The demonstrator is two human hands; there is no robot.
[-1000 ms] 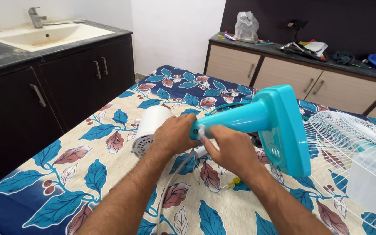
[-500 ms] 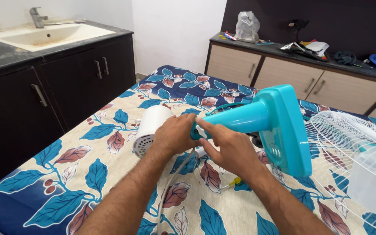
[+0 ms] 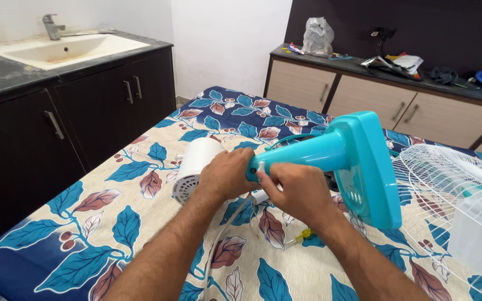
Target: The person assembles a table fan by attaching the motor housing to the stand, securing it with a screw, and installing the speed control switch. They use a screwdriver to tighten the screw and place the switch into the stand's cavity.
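- The left hand (image 3: 227,174) is curled around the white motor housing (image 3: 193,161) where that housing meets the narrow end of the turquoise fan stand (image 3: 330,153); its fingers wrap over the joint, closed on the housing.
- The right hand (image 3: 297,192) sits just beside the left, under and against the narrow end of the stand's neck; its fingertips (image 3: 263,177) pinch at a small white part at that end, but how firmly they grip cannot be told.
- The stand is held in the air above the bed, tilted, with its neck running from the hands up to the right and its broad flat base (image 3: 372,173) turned toward the camera's right.
- A white cord (image 3: 224,226) runs from between the hands down toward the viewer.
- A small yellow-handled screwdriver (image 3: 302,236) lies on the leaf-patterned bedsheet (image 3: 112,223) just below the right wrist, untouched by either hand.
- The white wire fan guard (image 3: 458,184) lies on the sheet to the right, well apart from both hands.
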